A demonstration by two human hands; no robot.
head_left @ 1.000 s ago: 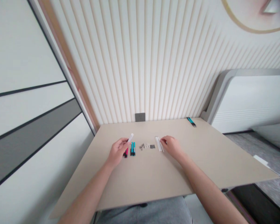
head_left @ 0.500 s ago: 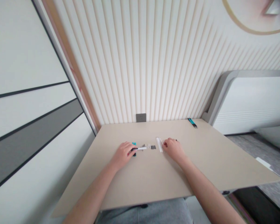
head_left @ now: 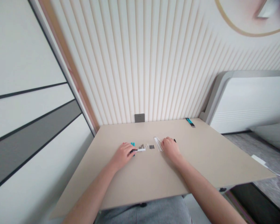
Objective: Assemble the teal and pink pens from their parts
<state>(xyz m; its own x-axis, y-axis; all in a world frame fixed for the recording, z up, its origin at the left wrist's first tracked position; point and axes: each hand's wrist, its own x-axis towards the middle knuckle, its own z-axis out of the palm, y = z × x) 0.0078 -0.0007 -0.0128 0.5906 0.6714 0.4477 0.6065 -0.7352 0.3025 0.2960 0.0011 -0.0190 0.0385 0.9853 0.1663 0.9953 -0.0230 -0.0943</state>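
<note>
- Head view, lower middle: the left hand (head_left: 122,156) lies low over the desk, its fingers curled and grasping a white marker (head_left: 139,150) with a black tip, which sits level, pointing right from the hand toward the small parts.
- Just above the left hand, teal-capped pens (head_left: 132,144) are partly hidden behind it.
- Right of the marker's end, small grey pieces (head_left: 142,146) and a dark square piece (head_left: 151,147) lie close together, between the hands.
- The right hand (head_left: 170,147) rests at the lower end of a fan of thin white sticks (head_left: 157,143), touching or just beside them. Its fingers are curled down, with a black tip (head_left: 175,140) showing past them; whether they grip anything, I cannot tell.
- The beige desk (head_left: 200,161) runs wide: both hands sit well back from its near edge, and a long stretch of desktop separates the right hand from the right edge.
- Upper right, on the far edge, lies a teal-and-black pen pair (head_left: 190,122), well apart from both hands.
- The far edge meets a ribbed wall panel (head_left: 140,62) with a grey wall socket (head_left: 139,118) just above the desk.
</note>
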